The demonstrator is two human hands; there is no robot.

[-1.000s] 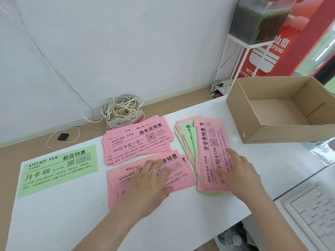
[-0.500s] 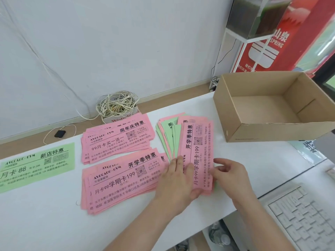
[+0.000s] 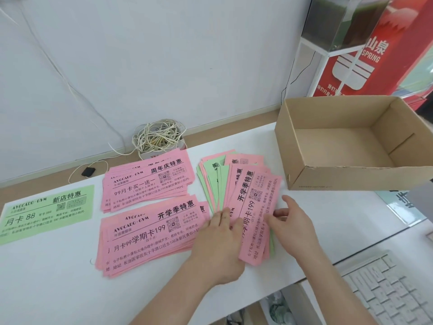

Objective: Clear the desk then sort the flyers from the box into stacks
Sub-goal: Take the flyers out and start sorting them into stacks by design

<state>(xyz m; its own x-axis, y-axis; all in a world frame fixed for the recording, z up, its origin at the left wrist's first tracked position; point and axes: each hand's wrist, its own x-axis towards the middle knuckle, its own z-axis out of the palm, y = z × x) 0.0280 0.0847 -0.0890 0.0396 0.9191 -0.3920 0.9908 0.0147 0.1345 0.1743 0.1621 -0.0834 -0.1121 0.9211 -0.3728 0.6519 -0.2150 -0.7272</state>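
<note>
At the far left of the desk (image 3: 58, 289) a lone green flyer (image 3: 45, 213) is laid flat. Next come two sorted pink stacks, the far stack (image 3: 150, 181) and the near stack (image 3: 150, 233), both with long axes running left to right. The unsorted fan (image 3: 236, 191) of pink and green flyers is found further right, its long axis pointing away from the body. The left hand (image 3: 219, 245) is pressed flat and open on the fan's near-left edge. The top pink flyer (image 3: 256, 216) is pinched at its right edge by the right hand (image 3: 293, 221), which is judged nearer for lifting it; its matching near stack lies to the left. The box (image 3: 346, 179) is seen emptied at far right
</note>
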